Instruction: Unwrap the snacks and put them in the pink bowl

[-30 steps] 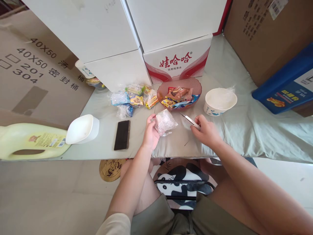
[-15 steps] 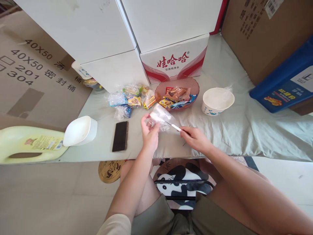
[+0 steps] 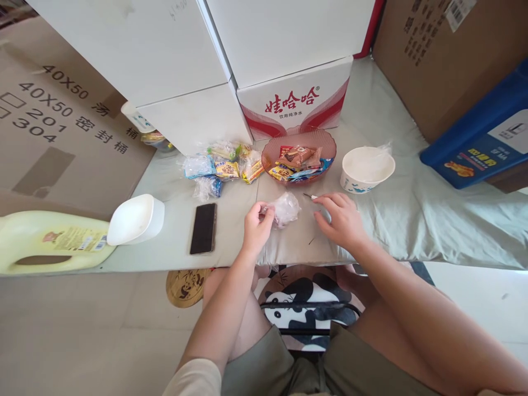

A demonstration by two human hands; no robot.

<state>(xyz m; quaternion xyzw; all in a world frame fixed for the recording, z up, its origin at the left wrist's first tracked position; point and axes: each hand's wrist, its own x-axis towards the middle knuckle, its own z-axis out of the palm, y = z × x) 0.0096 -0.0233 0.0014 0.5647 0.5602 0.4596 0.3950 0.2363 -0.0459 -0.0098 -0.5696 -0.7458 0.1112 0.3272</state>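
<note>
My left hand pinches one edge of a crumpled clear plastic bag, its thumb pressed against the fingers. The bag looks whitish; what it contains cannot be made out. To the right, my right hand rests low over the cloth with fingers apart. A slim white-handled tool with a thin dark metal tip lies at its fingertips, most of the handle hidden beneath the hand. Behind the bag stands a pink glass bowl of wrapped snacks.
Several wrapped snacks lie left of the bowl. A phone, a white plastic tub and a yellow jug are at left. A paper bowl with a plastic liner stands right, before a blue container. Boxes line the back.
My right hand has moved slightly right and lowered the white-handled tool to the cloth, its fingers spreading. The tool has come away from the bag, which my left hand has shifted slightly right.
</note>
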